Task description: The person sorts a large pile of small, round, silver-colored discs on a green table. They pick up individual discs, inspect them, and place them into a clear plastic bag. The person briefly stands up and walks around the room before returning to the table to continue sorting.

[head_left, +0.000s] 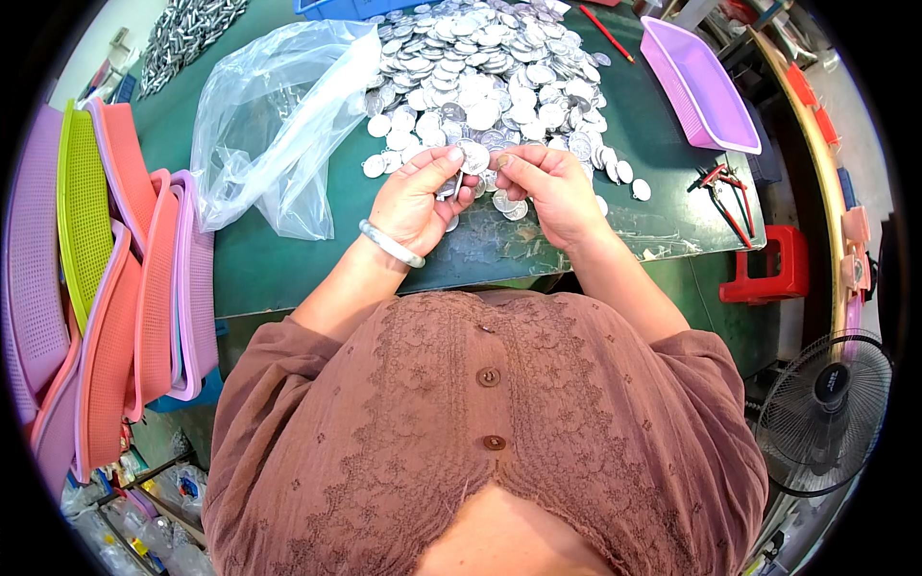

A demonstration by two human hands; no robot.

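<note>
Over the near edge of a green table, my left hand (423,197) pinches a round silver metal disc (473,156) between thumb and fingers. More discs are tucked in its curled fingers. A pale bangle circles that wrist. My right hand (547,187) is closed at the disc's right side, thumb against fingertips; whether it grips the disc's edge or a small part there is too fine to tell. Just beyond both hands spreads a large heap of similar silver discs (480,72), some with a small loop on the rim. A few loose discs lie beneath my hands.
Left of the heap lies a clear plastic bag (279,125); small metal pieces (187,38) are piled farther back. Stacked plastic baskets (144,288) crowd the left side. At right are a purple basket (701,91), red-handled pliers (730,202), a red stool (768,269) and a fan (826,413).
</note>
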